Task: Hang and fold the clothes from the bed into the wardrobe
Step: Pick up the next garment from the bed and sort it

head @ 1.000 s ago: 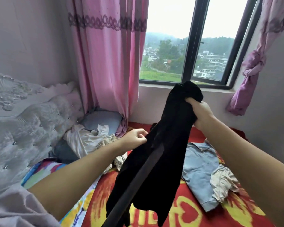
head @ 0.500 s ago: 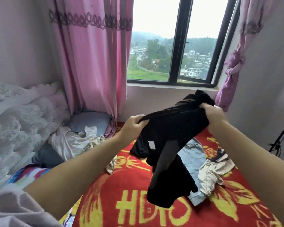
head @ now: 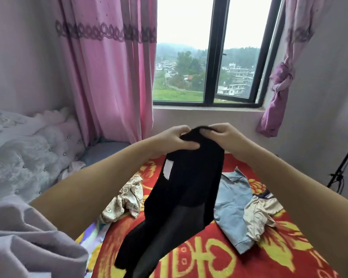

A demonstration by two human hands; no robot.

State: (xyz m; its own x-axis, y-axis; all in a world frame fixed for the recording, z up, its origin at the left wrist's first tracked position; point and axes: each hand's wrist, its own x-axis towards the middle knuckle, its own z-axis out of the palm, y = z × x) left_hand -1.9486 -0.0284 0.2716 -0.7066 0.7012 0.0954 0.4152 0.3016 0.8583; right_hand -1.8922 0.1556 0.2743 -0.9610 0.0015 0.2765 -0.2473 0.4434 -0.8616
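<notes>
Black garment (head: 181,189), white label (head: 167,169) unreadable; left hand (head: 175,140), right hand (head: 222,137) grip clenched on top.

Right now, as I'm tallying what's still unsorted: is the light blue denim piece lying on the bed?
Yes, the light blue denim piece lies flat on the red blanket, untouched.
</notes>
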